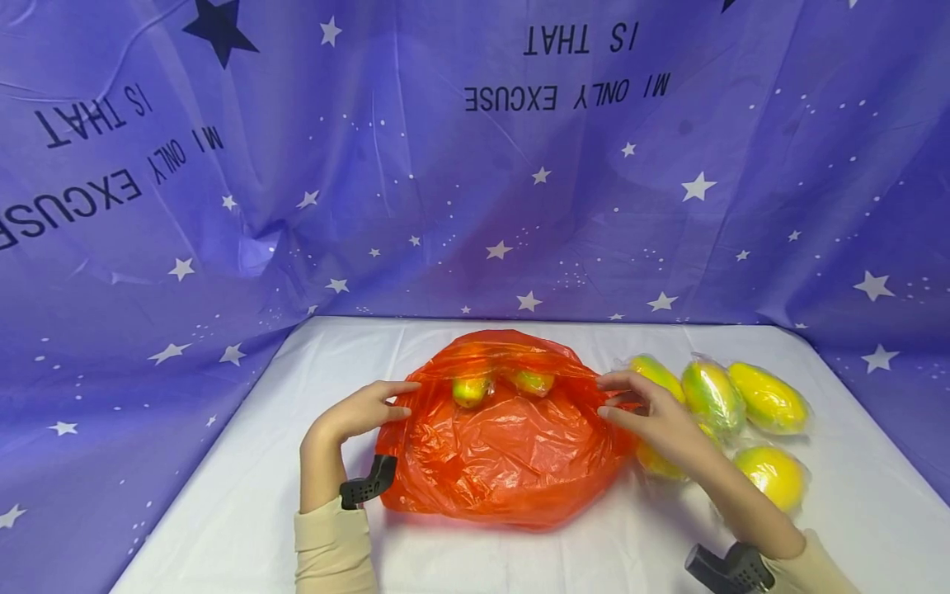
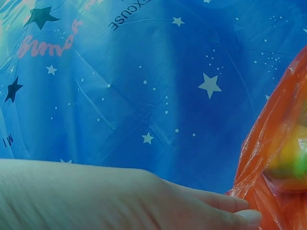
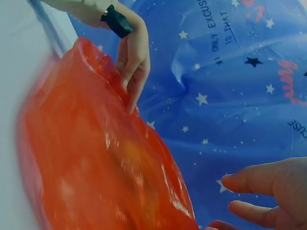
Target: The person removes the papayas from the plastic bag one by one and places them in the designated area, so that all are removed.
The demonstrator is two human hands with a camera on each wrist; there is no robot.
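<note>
A red plastic bag (image 1: 512, 454) lies on the table with its mouth held up. Inside it, two yellow-green mangoes in clear wrap show, a left one (image 1: 472, 389) and a right one (image 1: 533, 381). My left hand (image 1: 364, 412) pinches the bag's left rim between thumb and finger, as the left wrist view also shows at the bag edge (image 2: 268, 148). By the right rim is my right hand (image 1: 660, 417), its thumb and fingers spread apart. In the right wrist view these fingers (image 3: 252, 179) stand apart beside the bag; whether the lowest fingers touch it is hard to tell.
Several wrapped mangoes lie right of the bag, among them one at the far right (image 1: 768, 398), one in the middle (image 1: 712, 396) and one nearer the front (image 1: 772, 477). A white cloth (image 1: 245, 495) covers the table. Behind hangs a purple star-patterned curtain (image 1: 445, 190).
</note>
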